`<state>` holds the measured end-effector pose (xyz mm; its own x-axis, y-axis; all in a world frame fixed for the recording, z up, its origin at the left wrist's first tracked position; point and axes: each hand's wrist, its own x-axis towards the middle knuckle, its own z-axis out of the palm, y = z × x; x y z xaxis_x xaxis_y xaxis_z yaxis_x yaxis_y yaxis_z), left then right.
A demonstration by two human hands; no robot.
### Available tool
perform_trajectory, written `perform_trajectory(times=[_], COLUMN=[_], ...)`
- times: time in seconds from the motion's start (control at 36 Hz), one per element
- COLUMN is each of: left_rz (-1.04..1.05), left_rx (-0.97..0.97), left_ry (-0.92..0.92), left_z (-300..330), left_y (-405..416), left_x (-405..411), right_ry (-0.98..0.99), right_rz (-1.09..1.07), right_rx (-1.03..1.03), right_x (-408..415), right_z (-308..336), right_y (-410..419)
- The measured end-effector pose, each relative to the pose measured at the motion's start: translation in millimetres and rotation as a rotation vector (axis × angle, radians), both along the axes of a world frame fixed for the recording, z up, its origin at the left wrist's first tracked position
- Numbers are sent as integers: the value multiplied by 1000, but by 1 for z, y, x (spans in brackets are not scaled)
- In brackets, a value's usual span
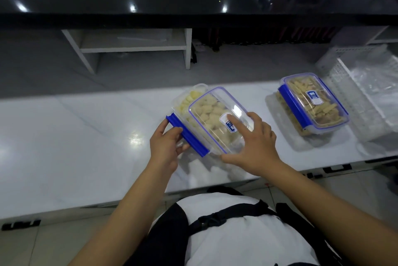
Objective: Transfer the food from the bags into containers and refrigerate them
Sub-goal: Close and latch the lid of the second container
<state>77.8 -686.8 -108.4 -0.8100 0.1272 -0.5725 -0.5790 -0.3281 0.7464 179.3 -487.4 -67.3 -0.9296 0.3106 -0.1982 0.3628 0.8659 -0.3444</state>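
Both hands are seen at frame centre: the left hand [167, 145] is closed on the blue side clasp [187, 135], while the right hand [253, 142] is laid open on the clear lid [215, 119]. Pale food pieces are held in this clear rectangular plastic container [185, 102] on the white counter [75, 136]; a second, closed container [314, 104] is seen at right.

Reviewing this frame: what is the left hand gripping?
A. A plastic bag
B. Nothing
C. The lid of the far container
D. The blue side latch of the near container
D: the left hand pinches the blue latch on the near container, while the right hand rests on its lid.
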Motion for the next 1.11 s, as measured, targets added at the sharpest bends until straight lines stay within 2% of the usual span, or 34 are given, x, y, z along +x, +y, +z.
perform_trajectory(times=[0.33,0.5,0.64,0.89,1.11], left_rz=[8,-8,-9,-32,-24], left_rx=[3,-22,-21,-5,51], left_ry=[-8,-16,-32,14,33], left_z=[0,2,3,4,7], left_y=[2,0,-1,0,1], left_x=[0,-1,1,13,18], right_ry=[55,-23,32,144,19], right_rz=[-90,-90,-69,-22,40], right_rx=[83,89,85,54,161], right_x=[82,86,85,1,-47], right_z=[4,5,13,9,-23], right_y=[16,16,15,-13,-31])
